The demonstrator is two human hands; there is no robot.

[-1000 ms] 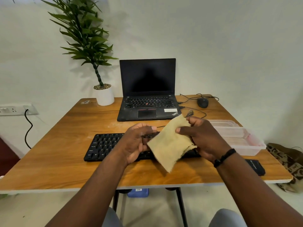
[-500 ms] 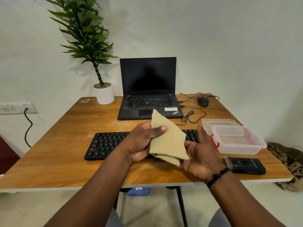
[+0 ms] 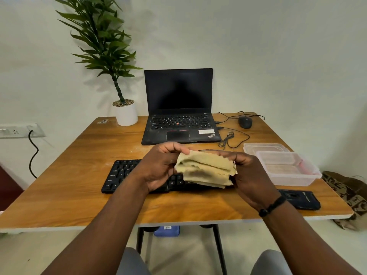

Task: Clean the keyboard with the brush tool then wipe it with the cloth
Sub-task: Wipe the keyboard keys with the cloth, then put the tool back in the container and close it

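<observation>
A beige cloth (image 3: 206,168), folded into a thick wad, is held above the black keyboard (image 3: 123,173) that lies near the table's front edge. My left hand (image 3: 158,165) grips the cloth's left end with thumb on top. My right hand (image 3: 248,175) grips its right end. Both hands and the cloth hide the keyboard's right half. A dark brush tool (image 3: 299,199) lies on the table to the right of my right wrist.
An open laptop (image 3: 178,108) stands at the table's back, with a mouse (image 3: 245,122) and loose cables to its right. Clear plastic containers (image 3: 286,169) sit at the right edge. A potted plant (image 3: 126,114) stands back left. The wooden table (image 3: 69,185) has bare room left.
The cloth went from hanging open between my hands to being folded into a compact wad. My right hand moved up from under it to grip its right end.
</observation>
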